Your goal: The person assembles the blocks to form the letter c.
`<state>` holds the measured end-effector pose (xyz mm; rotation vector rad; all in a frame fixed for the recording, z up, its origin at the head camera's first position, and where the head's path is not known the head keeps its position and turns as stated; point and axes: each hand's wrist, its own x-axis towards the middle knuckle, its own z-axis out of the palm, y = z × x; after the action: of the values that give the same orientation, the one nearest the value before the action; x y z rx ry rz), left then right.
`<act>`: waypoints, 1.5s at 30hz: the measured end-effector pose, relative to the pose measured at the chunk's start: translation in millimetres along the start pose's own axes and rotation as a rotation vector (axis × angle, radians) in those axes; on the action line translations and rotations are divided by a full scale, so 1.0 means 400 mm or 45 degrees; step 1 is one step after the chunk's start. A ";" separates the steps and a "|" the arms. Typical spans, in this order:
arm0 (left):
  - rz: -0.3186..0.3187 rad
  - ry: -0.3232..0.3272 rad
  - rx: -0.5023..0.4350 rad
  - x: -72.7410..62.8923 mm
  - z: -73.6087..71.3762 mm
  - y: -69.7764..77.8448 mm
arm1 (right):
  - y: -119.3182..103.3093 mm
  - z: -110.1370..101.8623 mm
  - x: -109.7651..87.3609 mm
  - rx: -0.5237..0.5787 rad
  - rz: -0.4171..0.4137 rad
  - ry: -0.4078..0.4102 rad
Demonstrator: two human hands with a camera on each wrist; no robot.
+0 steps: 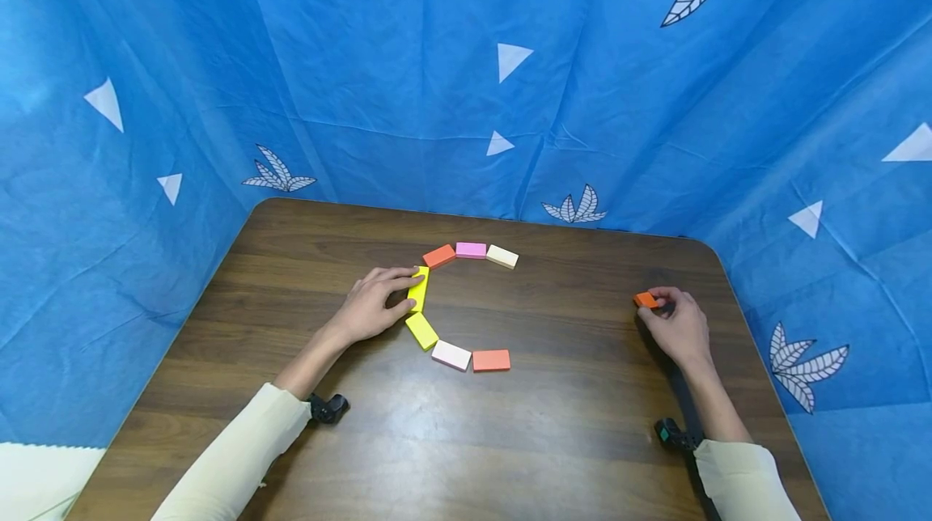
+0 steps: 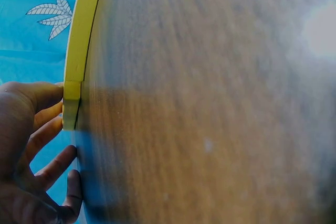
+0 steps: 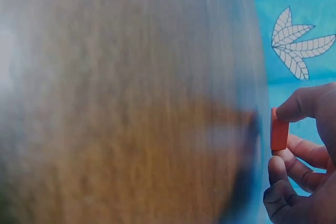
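Note:
My left hand (image 1: pixel 371 302) is at the left side of a curved row of small rectangular blocks, its thumb and fingers around a yellow block (image 1: pixel 418 291). A second yellow block (image 1: pixel 421 331) adjoins its near end, as the left wrist view shows too. To the far right, my right hand (image 1: pixel 679 325) pinches an orange block (image 1: pixel 645 300) between thumb and fingers. In the right wrist view the orange block (image 3: pixel 279 129) stands out from the tabletop, the thumb on its upper end and fingertips below.
The row continues with an orange-red block (image 1: pixel 439 256), a pink block (image 1: pixel 471 250) and a cream block (image 1: pixel 503 256) at the back. Nearer are a pale pink block (image 1: pixel 451 355) and a coral block (image 1: pixel 491 361). Blue cloth (image 1: pixel 408 100) hangs around the wooden table (image 1: pixel 568 424).

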<state>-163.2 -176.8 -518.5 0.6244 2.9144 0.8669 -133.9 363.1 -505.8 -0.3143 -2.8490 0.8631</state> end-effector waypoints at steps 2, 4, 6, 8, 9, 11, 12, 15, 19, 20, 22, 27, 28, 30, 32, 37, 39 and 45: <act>0.000 0.000 0.002 -0.001 0.001 -0.001 | -0.005 -0.002 -0.005 -0.003 -0.013 -0.004; 0.003 0.002 0.004 -0.003 0.001 -0.001 | -0.012 -0.004 -0.011 -0.010 -0.037 -0.007; 0.006 0.002 0.002 -0.004 0.002 -0.001 | -0.017 -0.005 -0.018 -0.022 -0.064 -0.010; 0.012 0.008 0.000 -0.005 0.003 -0.002 | -0.022 -0.004 -0.023 -0.027 -0.095 -0.014; 0.014 0.010 -0.003 -0.005 0.003 -0.002 | -0.026 -0.004 -0.026 -0.028 -0.108 -0.015; 0.016 0.012 -0.007 -0.004 0.003 -0.002 | -0.032 -0.001 -0.032 -0.028 -0.133 -0.019; 0.016 0.014 -0.008 -0.004 0.003 -0.002 | -0.036 0.001 -0.034 -0.027 -0.144 -0.023; 0.015 0.012 -0.009 -0.001 0.003 -0.003 | -0.052 0.005 -0.043 -0.013 -0.169 -0.034; 0.018 0.010 -0.006 -0.001 0.005 -0.005 | -0.069 0.014 -0.054 0.007 -0.202 -0.049; 0.019 0.009 -0.006 -0.001 0.006 -0.005 | -0.073 0.017 -0.057 0.010 -0.208 -0.052; 0.021 0.012 -0.004 -0.002 0.007 -0.006 | -0.078 0.021 -0.062 0.005 -0.227 -0.054; 0.015 0.014 -0.004 -0.004 0.007 -0.005 | -0.092 0.030 -0.082 -0.007 -0.267 -0.065; 0.015 0.015 -0.003 -0.004 0.007 -0.005 | -0.094 0.032 -0.086 -0.008 -0.274 -0.068; 0.012 0.012 -0.006 -0.003 0.008 -0.004 | -0.099 0.035 -0.094 -0.008 -0.292 -0.071; 0.012 0.012 -0.006 -0.003 0.008 -0.003 | -0.104 0.038 -0.100 -0.003 -0.306 -0.073; 0.007 0.009 0.000 -0.005 0.008 -0.002 | -0.113 0.047 -0.112 0.027 -0.323 -0.088; 0.005 0.007 -0.003 -0.005 0.007 -0.002 | -0.116 0.052 -0.115 0.040 -0.336 -0.096; 0.003 0.001 -0.013 -0.001 0.001 0.001 | -0.129 0.068 -0.128 0.054 -0.360 -0.116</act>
<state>-162.7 -176.6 -518.6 0.6269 2.9082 0.8824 -98.0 294.1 -503.4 0.1342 -2.8551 0.8974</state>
